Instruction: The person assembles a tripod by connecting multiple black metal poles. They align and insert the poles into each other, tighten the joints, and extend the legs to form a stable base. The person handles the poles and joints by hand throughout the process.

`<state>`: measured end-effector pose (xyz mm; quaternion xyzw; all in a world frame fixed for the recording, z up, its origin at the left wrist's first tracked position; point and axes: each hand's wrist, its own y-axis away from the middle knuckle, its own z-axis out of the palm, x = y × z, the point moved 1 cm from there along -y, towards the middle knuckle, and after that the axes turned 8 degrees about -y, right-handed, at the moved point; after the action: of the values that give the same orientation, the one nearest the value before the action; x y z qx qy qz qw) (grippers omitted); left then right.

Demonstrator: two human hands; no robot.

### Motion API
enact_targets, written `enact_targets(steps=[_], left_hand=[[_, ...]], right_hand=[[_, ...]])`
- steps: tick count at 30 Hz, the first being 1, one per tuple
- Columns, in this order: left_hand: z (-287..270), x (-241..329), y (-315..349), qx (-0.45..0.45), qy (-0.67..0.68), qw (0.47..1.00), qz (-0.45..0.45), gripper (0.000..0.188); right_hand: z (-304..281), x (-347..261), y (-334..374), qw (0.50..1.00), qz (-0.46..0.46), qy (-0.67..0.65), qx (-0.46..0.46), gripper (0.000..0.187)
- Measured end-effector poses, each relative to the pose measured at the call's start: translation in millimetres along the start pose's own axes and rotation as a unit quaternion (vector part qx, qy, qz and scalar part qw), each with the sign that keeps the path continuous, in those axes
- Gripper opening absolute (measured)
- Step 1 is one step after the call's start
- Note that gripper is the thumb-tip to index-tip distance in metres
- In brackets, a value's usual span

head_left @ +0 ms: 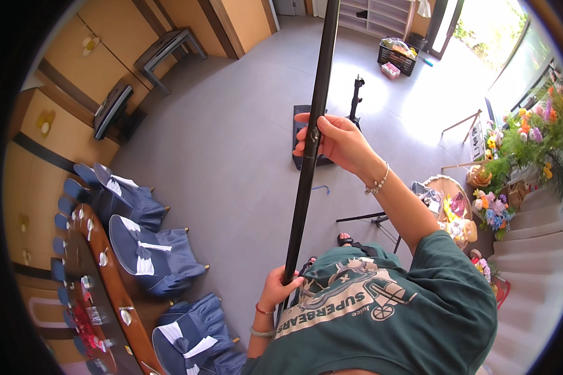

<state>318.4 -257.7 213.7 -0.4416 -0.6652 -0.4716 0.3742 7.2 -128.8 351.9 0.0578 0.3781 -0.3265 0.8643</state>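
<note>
We hold a black pole (306,162) upright, running 12 to 6 o'clock. Right hand (334,140) fingers clamped on its joint, left hand (278,287) fingers clamped low. Best keep the lower grip firm, twist the joint gently. Chairs (150,250) at 8 o'clock.

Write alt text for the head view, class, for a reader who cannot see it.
A person holds a long black pole upright, right hand gripping its middle and left hand lower down. Below lie a grey floor, blue-covered chairs on the left, and flower arrangements on the right.
</note>
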Motion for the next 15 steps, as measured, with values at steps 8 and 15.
enact_targets(steps=[8, 15], left_hand=[[0, 10, 5, -0.026, 0.043, 0.999, 0.013, 0.016], [5, 8, 7, -0.058, 0.042, 0.997, -0.025, 0.017]], right_hand=[[15, -10, 7, 0.995, -0.021, 0.056, -0.08, 0.042], [8, -14, 11, 0.993, -0.014, 0.088, -0.081, 0.044]])
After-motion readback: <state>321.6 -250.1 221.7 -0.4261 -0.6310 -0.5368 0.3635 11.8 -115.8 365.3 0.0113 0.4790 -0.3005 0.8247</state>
